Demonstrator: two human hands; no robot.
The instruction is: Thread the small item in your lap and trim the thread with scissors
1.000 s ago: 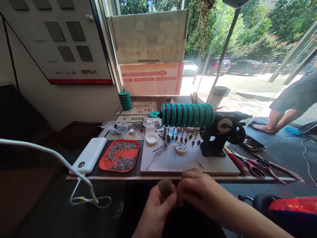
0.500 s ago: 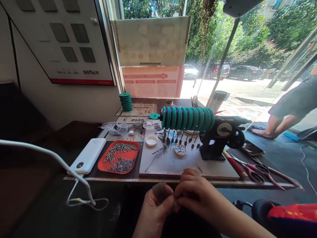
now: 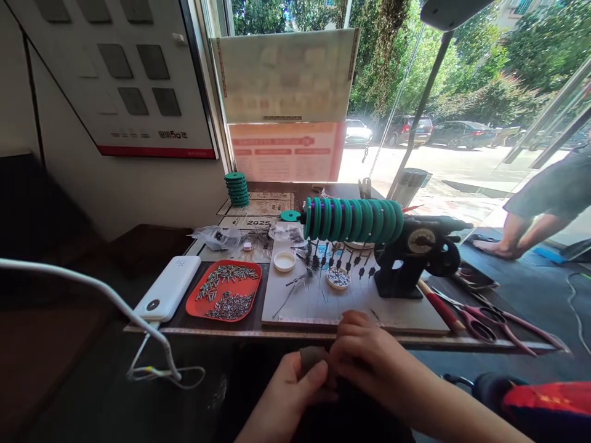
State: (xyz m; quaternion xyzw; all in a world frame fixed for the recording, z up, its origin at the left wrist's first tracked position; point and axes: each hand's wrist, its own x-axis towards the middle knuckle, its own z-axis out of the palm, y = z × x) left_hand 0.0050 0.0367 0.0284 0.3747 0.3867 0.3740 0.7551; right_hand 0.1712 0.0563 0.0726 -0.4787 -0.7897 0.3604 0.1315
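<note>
My left hand point(image 3: 295, 387) is closed around a small grey-brown flat piece point(image 3: 313, 357), whose top edge shows between thumb and fingers; it could be sandpaper or cloth. Right up against it, my right hand point(image 3: 364, 351) is curled with fingertips pinched at the left hand's fingers. Whatever the right fingers hold is hidden. Both hands are just off the table's front edge, below a pale board point(image 3: 295, 311). On that board lie dark wire-like pieces point(image 3: 302, 277), a small dish of silvery bits point(image 3: 338, 278) and a white dish point(image 3: 284, 262).
Behind, a black hand-cranked machine point(image 3: 401, 271) carries a row of green discs point(image 3: 353, 220). A red tray point(image 3: 189, 301) of metal parts and a white power bank point(image 3: 168, 289) are left. Scissors point(image 3: 480, 323) lie right. Outside the window, a person's bare leg point(image 3: 512, 234) shows.
My left hand has shifted slightly right, closer against the right hand, and less of the grey-brown piece shows. The whole view has moved a little.
</note>
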